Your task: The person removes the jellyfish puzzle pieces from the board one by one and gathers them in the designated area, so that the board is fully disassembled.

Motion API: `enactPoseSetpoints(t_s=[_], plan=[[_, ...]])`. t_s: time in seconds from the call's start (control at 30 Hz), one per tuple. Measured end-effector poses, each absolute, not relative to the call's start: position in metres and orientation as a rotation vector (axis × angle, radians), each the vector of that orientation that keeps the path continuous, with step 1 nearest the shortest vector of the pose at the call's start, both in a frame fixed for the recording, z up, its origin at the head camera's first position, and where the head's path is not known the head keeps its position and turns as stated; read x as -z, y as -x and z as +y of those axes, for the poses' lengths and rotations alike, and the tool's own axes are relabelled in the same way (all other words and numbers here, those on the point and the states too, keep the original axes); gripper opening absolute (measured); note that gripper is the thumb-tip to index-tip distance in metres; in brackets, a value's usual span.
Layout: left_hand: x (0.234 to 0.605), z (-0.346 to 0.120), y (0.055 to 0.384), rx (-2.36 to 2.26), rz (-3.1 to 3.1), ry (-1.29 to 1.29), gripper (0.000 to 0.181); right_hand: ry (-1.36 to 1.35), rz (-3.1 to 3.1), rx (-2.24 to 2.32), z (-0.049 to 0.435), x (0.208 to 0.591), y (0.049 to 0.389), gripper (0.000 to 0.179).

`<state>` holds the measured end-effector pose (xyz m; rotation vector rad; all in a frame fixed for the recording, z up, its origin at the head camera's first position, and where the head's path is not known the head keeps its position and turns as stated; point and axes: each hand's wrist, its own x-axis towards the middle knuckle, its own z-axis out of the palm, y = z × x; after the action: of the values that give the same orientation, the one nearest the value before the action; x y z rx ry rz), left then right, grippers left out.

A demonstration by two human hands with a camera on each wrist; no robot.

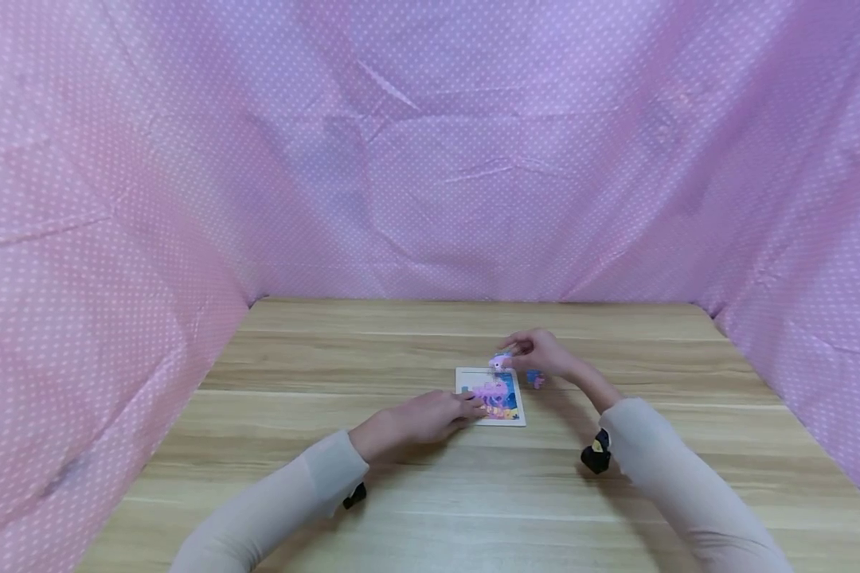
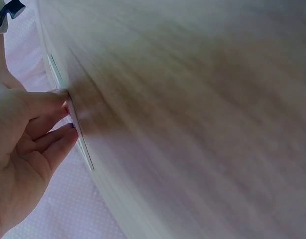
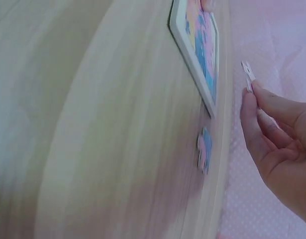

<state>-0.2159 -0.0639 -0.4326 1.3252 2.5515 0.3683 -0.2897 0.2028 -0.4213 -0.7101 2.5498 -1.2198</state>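
A small jigsaw puzzle in a white frame tray point(image 1: 512, 422) lies flat on the table, its picture pink, blue and yellow. My left hand point(image 1: 439, 415) rests on its left part, with extended fingertips on the picture. In the left wrist view, the thumb and fingertips point(image 2: 68, 133) touch along the thin tray point(image 2: 87, 154). Above the tray's far edge, my right hand point(image 1: 541, 352) pinches a pink and white puzzle piece point(image 1: 500, 363) between thumb and fingers. The right wrist view shows that piece point(image 3: 248, 74) nearly edge-on, raised off the table.
Another puzzle piece point(image 1: 535, 379), blue and pink, lies on the table just right of the tray, beneath my right wrist. The wooden table point(image 1: 344, 342) is backed by a pink polka-dot cloth point(image 1: 416, 199). Black wrist devices point(image 1: 596, 454) hang under both sleeves.
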Motion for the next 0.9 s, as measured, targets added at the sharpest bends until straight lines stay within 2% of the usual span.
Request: enactPoseSetpoints(t_s=[0.37, 0.9], plan=[[0.437, -0.065, 0.217, -0.39, 2.541, -1.308, 0.038, 0.621, 2.708, 1.225, 0.235, 0.424, 0.287, 0.025], [0.434, -0.065, 0.215, -0.424, 2.54, -1.371, 0.037, 0.456, 2.626, 1.363, 0.284, 0.426, 0.279, 0.029]])
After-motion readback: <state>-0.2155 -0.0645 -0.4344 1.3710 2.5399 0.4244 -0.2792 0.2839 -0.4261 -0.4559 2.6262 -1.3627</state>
